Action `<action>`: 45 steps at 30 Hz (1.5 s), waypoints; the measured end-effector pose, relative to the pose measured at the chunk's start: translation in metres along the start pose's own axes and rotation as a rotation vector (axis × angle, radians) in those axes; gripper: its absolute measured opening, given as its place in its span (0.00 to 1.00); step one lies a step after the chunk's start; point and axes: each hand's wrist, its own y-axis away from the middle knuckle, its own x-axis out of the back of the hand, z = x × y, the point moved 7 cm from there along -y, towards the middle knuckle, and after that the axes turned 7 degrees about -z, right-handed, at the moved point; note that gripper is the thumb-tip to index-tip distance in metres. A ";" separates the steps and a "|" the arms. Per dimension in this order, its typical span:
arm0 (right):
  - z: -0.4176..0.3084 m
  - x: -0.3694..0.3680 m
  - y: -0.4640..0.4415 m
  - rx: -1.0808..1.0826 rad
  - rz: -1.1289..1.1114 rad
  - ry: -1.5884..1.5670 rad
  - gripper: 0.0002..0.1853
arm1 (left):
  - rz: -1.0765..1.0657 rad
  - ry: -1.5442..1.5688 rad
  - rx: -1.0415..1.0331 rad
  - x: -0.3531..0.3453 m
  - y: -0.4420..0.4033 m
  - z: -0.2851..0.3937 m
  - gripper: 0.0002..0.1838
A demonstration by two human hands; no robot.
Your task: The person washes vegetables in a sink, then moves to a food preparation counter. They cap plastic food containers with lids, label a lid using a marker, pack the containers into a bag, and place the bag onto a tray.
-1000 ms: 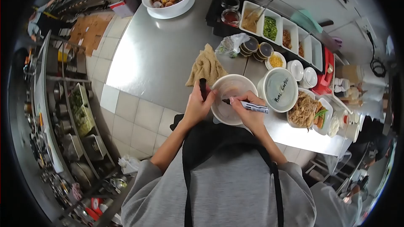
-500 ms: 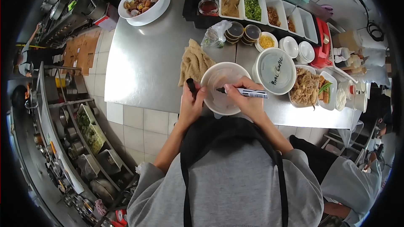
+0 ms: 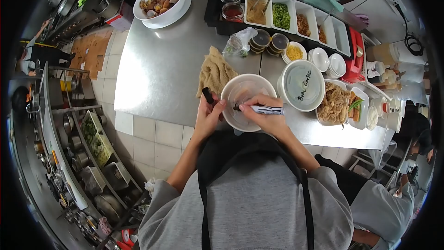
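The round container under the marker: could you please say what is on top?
A translucent lid tops the container, with the right hand holding the marker over it. The lid beneath that hand is covered; what lies inside is too blurred to tell.

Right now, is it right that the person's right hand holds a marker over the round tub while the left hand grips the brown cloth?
Not quite: the head view shows the left hand gripping a black cap, not the brown cloth. The right hand does hold a marker over the round tub.
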 end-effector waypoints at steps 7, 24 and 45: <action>0.012 0.007 0.004 -0.170 0.054 -0.011 0.08 | -0.003 0.014 0.009 -0.002 0.001 0.002 0.12; 0.016 0.018 0.008 -0.127 0.112 0.037 0.08 | -0.003 -0.004 0.021 -0.003 0.000 0.002 0.13; 0.024 0.027 0.014 -0.163 0.086 0.017 0.09 | -0.024 -0.008 0.009 -0.001 -0.002 -0.002 0.15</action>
